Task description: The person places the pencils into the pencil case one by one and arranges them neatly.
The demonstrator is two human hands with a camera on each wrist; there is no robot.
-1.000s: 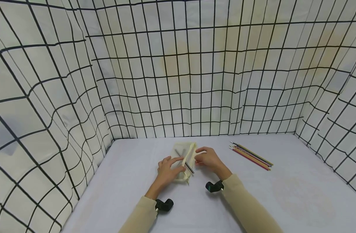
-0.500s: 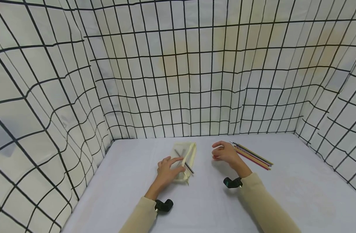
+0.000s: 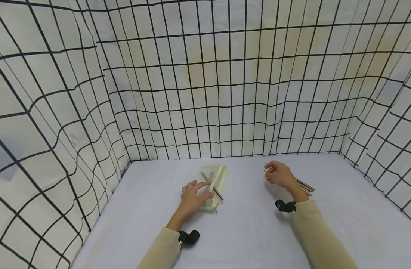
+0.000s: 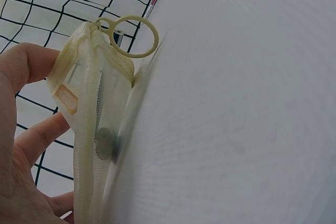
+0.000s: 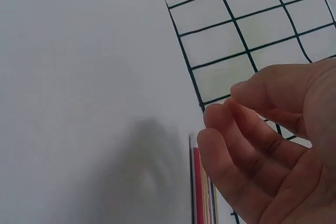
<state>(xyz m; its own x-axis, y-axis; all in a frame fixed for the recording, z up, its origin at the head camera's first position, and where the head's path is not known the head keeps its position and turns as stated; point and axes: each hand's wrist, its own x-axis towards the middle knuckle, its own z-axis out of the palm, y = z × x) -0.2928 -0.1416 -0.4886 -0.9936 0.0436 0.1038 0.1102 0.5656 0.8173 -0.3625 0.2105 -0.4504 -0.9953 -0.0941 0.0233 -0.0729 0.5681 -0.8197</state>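
Observation:
A pale yellow mesh zip pouch (image 3: 220,175) lies on the table, and a dark pencil (image 3: 218,193) pokes out past its right edge. My left hand (image 3: 193,196) holds the pouch's edge between thumb and fingers. A ring-shaped zip pull (image 4: 153,30) stands out from the pouch's top in the left wrist view. Over the bundle of pencils (image 3: 306,186) hovers my right hand (image 3: 281,175), its fingers loosely curled with nothing between them. It hides much of the bundle in the head view. From the right wrist, the pencils (image 5: 198,192) show just below the fingertips (image 5: 210,142).
A white cloth covers the table (image 3: 246,231). Black-gridded white fabric (image 3: 198,93) rises along the back and both sides. Each wrist carries a small black camera, one of them the left camera (image 3: 189,237).
My right hand has moved right, away from the pouch and over the pencils. The left hand and the pouch stay in place.

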